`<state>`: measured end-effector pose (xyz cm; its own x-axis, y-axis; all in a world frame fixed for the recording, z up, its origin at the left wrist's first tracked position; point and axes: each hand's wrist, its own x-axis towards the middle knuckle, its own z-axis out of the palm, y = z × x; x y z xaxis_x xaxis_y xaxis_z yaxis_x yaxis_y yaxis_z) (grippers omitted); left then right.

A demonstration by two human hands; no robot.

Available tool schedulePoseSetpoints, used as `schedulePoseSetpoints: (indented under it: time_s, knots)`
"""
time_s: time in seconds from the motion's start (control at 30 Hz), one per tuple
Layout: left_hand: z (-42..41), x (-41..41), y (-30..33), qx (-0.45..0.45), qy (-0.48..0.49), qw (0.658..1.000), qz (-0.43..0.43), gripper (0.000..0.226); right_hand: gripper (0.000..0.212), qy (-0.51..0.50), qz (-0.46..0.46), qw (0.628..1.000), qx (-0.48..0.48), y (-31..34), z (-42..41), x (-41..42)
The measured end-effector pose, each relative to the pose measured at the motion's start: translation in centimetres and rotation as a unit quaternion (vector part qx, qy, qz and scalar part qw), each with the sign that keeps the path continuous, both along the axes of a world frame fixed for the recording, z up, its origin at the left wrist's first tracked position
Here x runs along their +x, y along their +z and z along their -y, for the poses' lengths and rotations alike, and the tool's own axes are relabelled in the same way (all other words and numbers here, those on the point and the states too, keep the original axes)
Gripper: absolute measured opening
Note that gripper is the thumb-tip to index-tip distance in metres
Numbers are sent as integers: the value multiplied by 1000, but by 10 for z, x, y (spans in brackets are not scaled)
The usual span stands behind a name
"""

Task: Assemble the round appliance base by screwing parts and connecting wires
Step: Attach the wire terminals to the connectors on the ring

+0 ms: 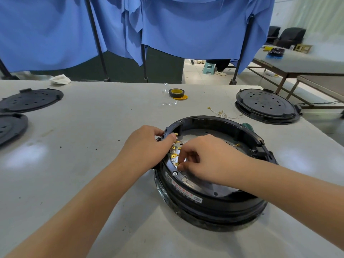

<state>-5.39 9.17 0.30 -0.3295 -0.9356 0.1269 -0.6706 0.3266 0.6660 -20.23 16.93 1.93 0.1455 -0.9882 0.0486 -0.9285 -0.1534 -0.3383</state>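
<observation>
The round black appliance base (214, 200) lies open side up on the white table, right of centre. Inside its left wall sits a row of brass terminals (174, 155). My left hand (147, 146) grips the left rim of the base, thumb over the edge near the top terminal. My right hand (206, 159) reaches into the base and pinches a brass wire connector (178, 164) at the lowest terminal. A white wire with a brass end (236, 145) lies on the metal plate inside.
Black round covers lie at the far left (31, 99), at the left edge (11, 127) and at the back right (267, 106). A tape roll (176, 93) and loose wires (222, 113) lie behind the base. A green screwdriver handle (247, 127) shows behind the rim.
</observation>
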Motion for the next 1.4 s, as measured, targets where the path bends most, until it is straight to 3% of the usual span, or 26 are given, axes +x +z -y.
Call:
schedulePoseSetpoints:
  time_s: [0.37,0.8,1.4]
  knots:
    - [1,1,-2,-71,-20,987,142,50,14,-12,-1,1000,-8,-3,0,3]
    - [1,-2,-2,-81,-24,990,114,44,12,-25,11,1000,-2,-3,0,9]
    - [0,-4,-2,-102,-24,987,120,42,12,6,-40,999,-13,2,-4,13]
